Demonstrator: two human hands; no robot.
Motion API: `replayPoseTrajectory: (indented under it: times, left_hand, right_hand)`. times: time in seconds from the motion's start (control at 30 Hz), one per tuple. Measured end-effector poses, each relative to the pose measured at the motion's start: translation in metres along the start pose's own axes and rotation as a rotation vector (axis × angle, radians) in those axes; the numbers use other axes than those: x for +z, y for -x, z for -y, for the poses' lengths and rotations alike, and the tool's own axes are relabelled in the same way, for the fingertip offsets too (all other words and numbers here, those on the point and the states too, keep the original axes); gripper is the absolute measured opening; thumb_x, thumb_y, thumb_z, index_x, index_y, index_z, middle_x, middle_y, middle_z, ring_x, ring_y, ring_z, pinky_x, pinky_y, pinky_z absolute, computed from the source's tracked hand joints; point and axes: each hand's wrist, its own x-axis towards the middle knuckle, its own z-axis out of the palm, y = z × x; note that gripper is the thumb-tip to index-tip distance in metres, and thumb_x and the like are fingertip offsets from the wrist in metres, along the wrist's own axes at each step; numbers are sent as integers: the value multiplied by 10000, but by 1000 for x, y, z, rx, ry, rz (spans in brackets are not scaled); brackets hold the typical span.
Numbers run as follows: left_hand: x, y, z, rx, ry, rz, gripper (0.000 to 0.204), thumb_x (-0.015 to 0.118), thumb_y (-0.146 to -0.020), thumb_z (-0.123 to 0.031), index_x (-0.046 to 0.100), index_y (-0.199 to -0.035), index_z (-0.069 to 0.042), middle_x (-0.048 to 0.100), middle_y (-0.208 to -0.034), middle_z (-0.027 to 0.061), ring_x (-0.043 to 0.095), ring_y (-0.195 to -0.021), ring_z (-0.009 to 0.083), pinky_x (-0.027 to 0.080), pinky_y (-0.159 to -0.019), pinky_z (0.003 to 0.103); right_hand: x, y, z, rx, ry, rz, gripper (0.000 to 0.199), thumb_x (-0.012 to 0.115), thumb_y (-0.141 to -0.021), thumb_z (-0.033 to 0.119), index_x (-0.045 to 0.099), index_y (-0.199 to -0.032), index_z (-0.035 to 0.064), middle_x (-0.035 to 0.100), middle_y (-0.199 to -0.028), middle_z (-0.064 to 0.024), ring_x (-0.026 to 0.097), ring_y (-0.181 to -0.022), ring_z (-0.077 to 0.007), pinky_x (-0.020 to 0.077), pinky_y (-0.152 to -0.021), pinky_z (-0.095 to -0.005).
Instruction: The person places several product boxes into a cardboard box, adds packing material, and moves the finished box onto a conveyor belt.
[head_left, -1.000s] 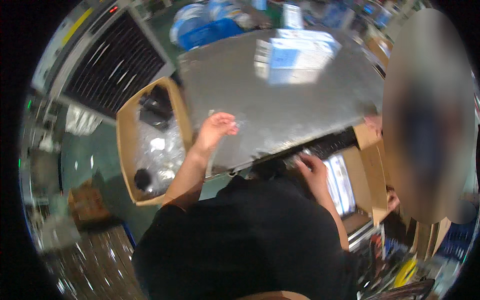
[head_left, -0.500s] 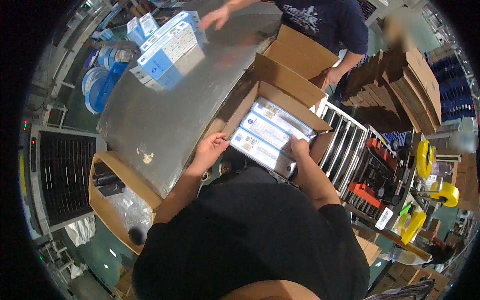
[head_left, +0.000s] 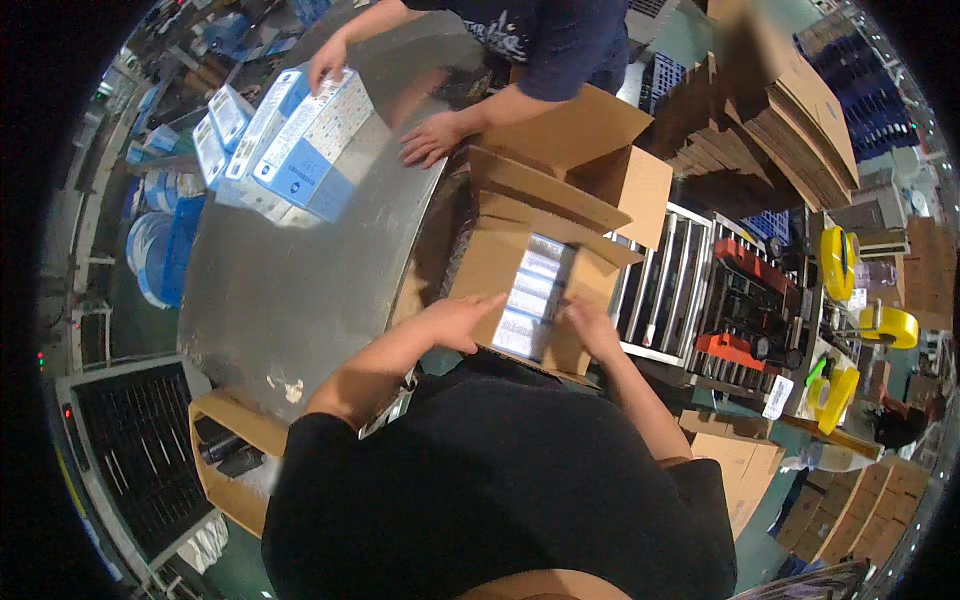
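Head view: left hand [head_left: 460, 322] is touching the carton's [head_left: 570, 357] left flap [head_left: 487, 265], right hand [head_left: 592, 328] its right flap [head_left: 595, 283]; whether fingers are clamping, I cannot tell.

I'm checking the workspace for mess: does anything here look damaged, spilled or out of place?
Yes: a pale, ragged patch on the grey tabletop, near its lower end, contrasts with the darker surface; residue or damage, I can't tell. The packages in the open box look lined up.

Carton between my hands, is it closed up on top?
No, the carton is open, with its flaps spread and pale boxes showing between your left hand and right hand.
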Motion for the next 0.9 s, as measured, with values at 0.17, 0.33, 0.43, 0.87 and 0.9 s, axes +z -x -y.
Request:
replayPoseTrajectory:
  times: [0.17, 0.33, 0.43, 0.87, 0.9]
  left_hand:
    - [-36, -65, 19, -189, -176, -61, 757, 782, -682, -423, 511, -1324, -128, 508, -1333, 158, 480, -1221, 361, 453, -912, 434]
    - [39, -59, 47, -323, 198, -716, 940, 806, -687, -413, 325, -1444, -130, 310, -1447, 234, 345, -1317, 419, 389, -1021, 468]
    - [65, -41, 44, -455, 245, -739, 969, 769, -740, -387, 211, -1499, -159, 324, -1423, 258, 361, -1304, 419, 372, -1039, 461]
    - [160, -152, -82, -248, 480, -432, 1235, 819, -691, -306, -82, -1487, -26, 184, -1466, 334, 190, -1354, 476, 230, -1108, 502]
    - [159, -174, -112, -308, 458, -405, 1254, 824, -687, -294, -109, -1482, -26, 143, -1476, 340, 151, -1363, 491, 221, -1111, 510]
  right_hand:
    - [-46, -71, 65, 67, 496, 183, 573, 635, -824, 287, 474, -1317, 41, 538, -1278, -161, 488, -1224, -305, 365, -1021, -441]
    - [-15, -66, 2, -24, 714, -424, 654, 667, -786, 253, 412, -1361, 74, 461, -1350, -90, 369, -1316, -285, 204, -1121, -512]
    - [47, 25, 0, -28, 539, -135, 663, 546, -876, 433, 380, -1402, 65, 400, -1431, -102, 309, -1367, -299, 152, -1135, -535]
    - [-62, 9, -128, -12, 315, 85, 773, 470, -887, 579, 294, -1472, 105, 218, -1556, -72, 139, -1451, -237, 82, -1156, -531]
    - [-73, 7, -140, 5, 393, 69, 784, 469, -882, 594, 296, -1472, 108, 214, -1559, -71, 137, -1453, -240, 88, -1156, -526]
